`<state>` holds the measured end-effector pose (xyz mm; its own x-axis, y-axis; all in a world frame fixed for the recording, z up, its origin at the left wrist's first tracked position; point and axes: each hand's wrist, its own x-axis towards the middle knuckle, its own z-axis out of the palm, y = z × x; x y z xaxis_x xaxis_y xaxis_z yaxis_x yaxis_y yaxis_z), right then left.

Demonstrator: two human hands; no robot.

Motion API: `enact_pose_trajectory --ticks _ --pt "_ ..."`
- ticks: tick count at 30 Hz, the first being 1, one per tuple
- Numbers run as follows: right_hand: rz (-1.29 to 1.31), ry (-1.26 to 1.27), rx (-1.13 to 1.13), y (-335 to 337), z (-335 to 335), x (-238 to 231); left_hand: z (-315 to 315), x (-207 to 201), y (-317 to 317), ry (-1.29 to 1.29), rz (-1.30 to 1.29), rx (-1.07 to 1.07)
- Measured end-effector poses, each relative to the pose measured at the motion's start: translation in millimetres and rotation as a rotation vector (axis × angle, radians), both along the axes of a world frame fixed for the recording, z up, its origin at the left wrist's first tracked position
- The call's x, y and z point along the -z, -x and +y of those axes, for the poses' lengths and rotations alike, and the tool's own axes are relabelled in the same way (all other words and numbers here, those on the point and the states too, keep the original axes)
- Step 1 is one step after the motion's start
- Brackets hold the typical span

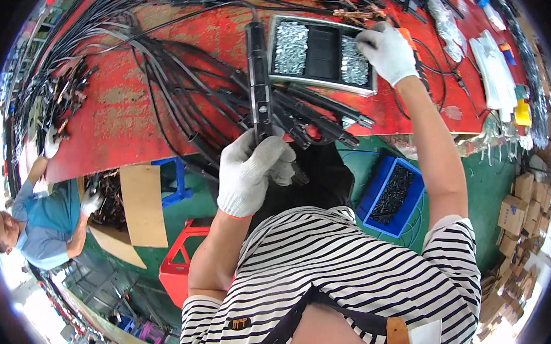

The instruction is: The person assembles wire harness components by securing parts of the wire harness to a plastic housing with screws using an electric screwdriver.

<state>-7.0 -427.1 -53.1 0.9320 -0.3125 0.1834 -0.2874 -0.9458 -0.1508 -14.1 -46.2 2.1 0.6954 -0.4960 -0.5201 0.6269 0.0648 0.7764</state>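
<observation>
While your left hand holds the near end of the black corded housing, pointing it away from you beside the metal-rimmed tray, your right hand is at the tray's right compartment. The left fingers are wrapped around the housing; the right ones are curled over the small silvery pieces, and I cannot tell whether they pinch one.

Thick knit gloves could pick up two pieces together, or let one drop onto the red table. The housing's cable could catch in the grey-and-black cable bundle and tug your grip askew. A careless wrist could knock the orange-handled tool just beside it.

Your left glove covers the housing's near end, the right fingertips are hard to make out, and whether the housing touches the table is unclear.
</observation>
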Motion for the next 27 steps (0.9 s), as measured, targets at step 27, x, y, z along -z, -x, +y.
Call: enact_pose_trajectory --ticks 27 --pt "0.078 -0.871 -0.425 34.3 197.9 -96.8 7.2 14.8 -2.5 0.087 -0.078 0.005"
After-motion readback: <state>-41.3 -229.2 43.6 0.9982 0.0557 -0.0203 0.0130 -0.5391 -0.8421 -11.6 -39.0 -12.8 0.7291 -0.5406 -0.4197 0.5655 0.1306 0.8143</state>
